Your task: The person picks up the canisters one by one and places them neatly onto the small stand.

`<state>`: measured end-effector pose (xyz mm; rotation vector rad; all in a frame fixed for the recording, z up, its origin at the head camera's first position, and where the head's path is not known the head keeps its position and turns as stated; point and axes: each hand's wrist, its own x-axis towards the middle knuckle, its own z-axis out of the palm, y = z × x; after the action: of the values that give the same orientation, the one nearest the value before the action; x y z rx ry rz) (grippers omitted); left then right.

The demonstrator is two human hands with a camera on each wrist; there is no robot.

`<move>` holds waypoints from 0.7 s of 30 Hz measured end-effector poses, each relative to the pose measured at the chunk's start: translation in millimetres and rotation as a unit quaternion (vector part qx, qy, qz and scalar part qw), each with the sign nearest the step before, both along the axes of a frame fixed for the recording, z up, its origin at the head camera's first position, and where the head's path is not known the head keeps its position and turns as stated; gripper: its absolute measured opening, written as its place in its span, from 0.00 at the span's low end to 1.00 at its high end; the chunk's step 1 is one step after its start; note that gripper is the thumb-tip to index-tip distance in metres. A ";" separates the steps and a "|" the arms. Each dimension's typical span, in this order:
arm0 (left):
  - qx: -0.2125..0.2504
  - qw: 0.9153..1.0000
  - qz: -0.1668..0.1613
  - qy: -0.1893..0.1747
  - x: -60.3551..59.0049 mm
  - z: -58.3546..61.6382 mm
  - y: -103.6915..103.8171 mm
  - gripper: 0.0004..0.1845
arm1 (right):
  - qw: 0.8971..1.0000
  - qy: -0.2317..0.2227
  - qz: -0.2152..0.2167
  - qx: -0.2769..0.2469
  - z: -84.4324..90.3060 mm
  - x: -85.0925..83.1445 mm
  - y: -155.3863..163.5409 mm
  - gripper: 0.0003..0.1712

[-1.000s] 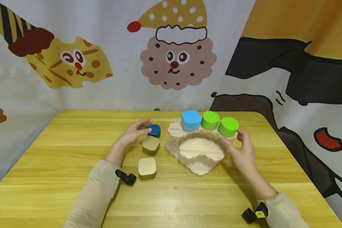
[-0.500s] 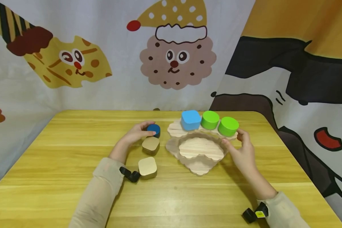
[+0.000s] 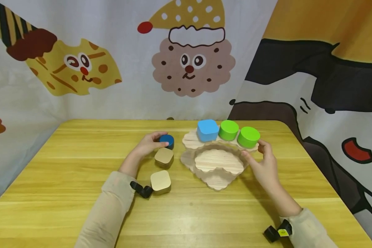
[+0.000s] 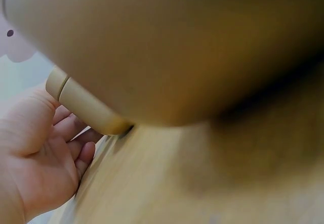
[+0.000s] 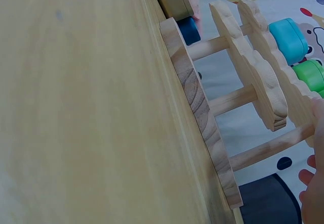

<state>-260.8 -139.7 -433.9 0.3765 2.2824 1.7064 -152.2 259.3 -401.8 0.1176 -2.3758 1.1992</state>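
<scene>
Over the past second we see the left hand (image 3: pixel 147 144) close in on the dark blue round block (image 3: pixel 167 140) on the table: its fingers, first spread just beside the block, now curl round its left side and touch it. The left forearm has slid slightly right and forward, toward the near tan block (image 3: pixel 160 181).

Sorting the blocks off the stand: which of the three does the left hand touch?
The dark blue round block, farthest back; the left hand curls around it. Both tan square blocks lie nearer, untouched.
</scene>
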 end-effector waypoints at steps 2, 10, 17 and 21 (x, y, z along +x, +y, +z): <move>-0.003 1.000 0.003 0.001 -0.3 -0.1 0.1 0.30 | 1.000 -0.001 -0.001 0.001 0.1 -0.2 0.2 0.36; -0.007 1.000 -0.017 0.006 -0.4 -0.5 -3.0 0.33 | 1.000 -0.003 0.000 0.002 0.3 0.1 -0.6 0.36; -0.004 1.000 -0.022 0.007 0.3 -0.2 -3.5 0.33 | 1.000 0.001 0.001 0.002 0.7 0.6 -0.8 0.36; -0.013 1.000 -0.011 0.010 0.3 0.9 -2.9 0.33 | 1.000 0.000 0.000 0.001 0.3 0.6 -0.5 0.37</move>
<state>-260.5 -142.6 -433.0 0.4139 2.3031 1.6692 -151.6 258.8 -401.5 0.1176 -2.3780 1.1961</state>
